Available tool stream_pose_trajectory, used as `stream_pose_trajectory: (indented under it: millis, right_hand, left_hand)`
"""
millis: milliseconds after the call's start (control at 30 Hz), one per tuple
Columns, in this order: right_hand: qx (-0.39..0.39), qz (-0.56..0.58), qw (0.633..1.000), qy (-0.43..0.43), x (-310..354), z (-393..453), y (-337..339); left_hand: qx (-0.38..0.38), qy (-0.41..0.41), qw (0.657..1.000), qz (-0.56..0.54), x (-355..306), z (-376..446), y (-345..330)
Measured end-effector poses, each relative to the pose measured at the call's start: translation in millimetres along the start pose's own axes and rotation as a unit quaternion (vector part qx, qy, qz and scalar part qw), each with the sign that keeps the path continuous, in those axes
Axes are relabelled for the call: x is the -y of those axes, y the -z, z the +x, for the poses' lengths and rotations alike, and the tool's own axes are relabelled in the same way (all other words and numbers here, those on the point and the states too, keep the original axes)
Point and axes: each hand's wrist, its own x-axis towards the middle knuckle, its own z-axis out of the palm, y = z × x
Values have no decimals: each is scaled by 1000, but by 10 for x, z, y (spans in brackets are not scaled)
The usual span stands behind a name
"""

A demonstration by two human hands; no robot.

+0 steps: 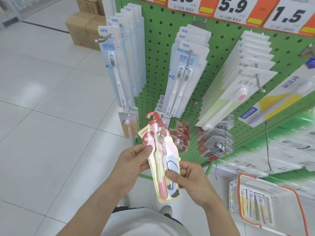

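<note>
Closest to the camera, at chest height, both hands hold one toothbrush pack [160, 167] upright and slightly tilted, clear of the display. Left hand [131, 160]: fingers curled behind the pack's left edge, thumb pressed on the front near the middle. Right hand [189, 176]: thumb on the front at lower right, fingers behind. The red hanger hook [152, 115] at the pack's top is free and engages no peg. Just beyond the pack, a row of similar red-topped packs [181, 133] hangs low on the green pegboard [219, 48]; this is judged the likely home of the held pack. Status: pack in hand, hanging step not yet done. Remaining: bring the hook to the peg, slide it on, release. Low at the right, a white basket [232, 193] holds further toothbrush packs, so more stock probably waits. Higher up, blue-and-white packs [185, 74] hang beneath price cards [233, 5].
</note>
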Motion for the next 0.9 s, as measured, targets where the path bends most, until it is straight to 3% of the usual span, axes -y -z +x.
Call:
stream_pose_trajectory:
  millis: [233, 567, 900]
  right_hand:
    - [-14, 5, 1000, 14, -40, 5, -16]
    - [65, -2, 998, -16, 12, -80, 35]
    - [39, -1, 999, -21, 9, -85, 8]
  left_hand:
    - [3, -13, 999, 30, 6, -60, -25]
    - [-22, -18, 999, 19, -7, -49, 44]
    - [-37, 4, 999, 35, -19, -37, 13]
